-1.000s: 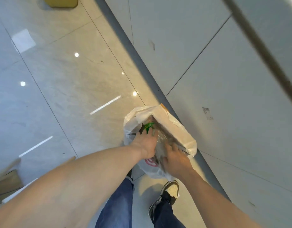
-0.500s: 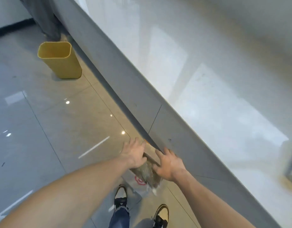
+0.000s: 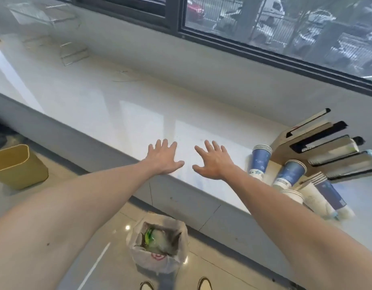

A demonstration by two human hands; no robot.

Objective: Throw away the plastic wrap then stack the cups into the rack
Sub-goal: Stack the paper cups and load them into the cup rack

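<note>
A person's 2 bare arms reach forward over a glossy white counter (image 3: 139,114) under a window. The left hand (image 3: 163,159) and right hand (image 3: 214,162) hover palm-down near the counter's front edge, side by side, fingers spread wide, holding nothing. To the right, stacks of blue and white paper cups (image 3: 260,162) sit on the counter beside a tilted wooden rack (image 3: 319,143) with dark slots; some stacks stand, others lie on their sides. On the floor below, a white bag-lined bin (image 3: 160,260) holds crumpled clear plastic wrap (image 3: 160,240) and something green. A yellow bin (image 3: 15,166) stands at the far left.
</note>
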